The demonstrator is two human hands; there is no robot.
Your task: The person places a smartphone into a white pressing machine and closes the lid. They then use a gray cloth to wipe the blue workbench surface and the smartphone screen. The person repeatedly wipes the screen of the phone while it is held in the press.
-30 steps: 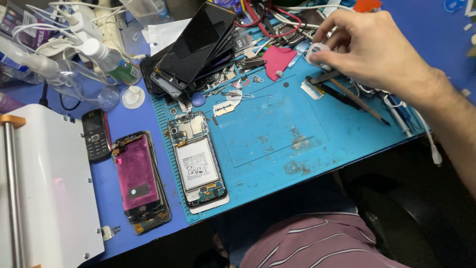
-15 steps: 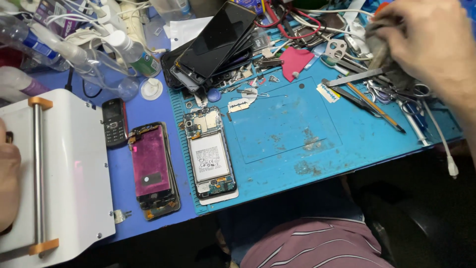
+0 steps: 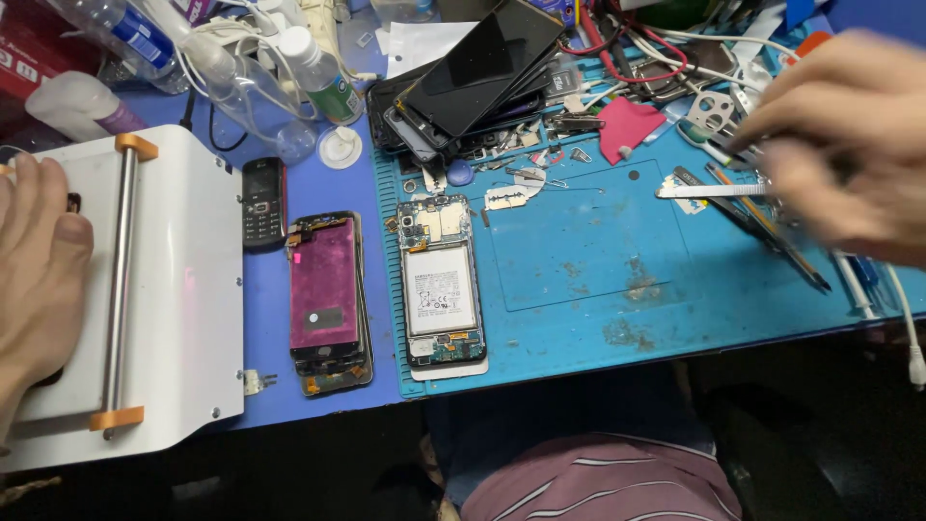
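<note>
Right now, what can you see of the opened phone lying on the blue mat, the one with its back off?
The opened phone lies flat near the left edge of the blue mat, long axis running away from the person, camera end farthest. Its back cover is off: a white battery with dark print fills the middle, circuit boards with metal shields and gold-toned parts sit above and below. It seems to rest on a pale sheet that shows at the near end. Neither hand touches it; a pink display panel lies just left, apart.

A smooth white plastic machine [image 3: 174, 289] with a shiny metal bar [image 3: 121, 289] is being shown; a matt blue rubbery mat [image 3: 598, 280], stained, is being seen beside glossy black glass screens [image 3: 477, 63].
</note>
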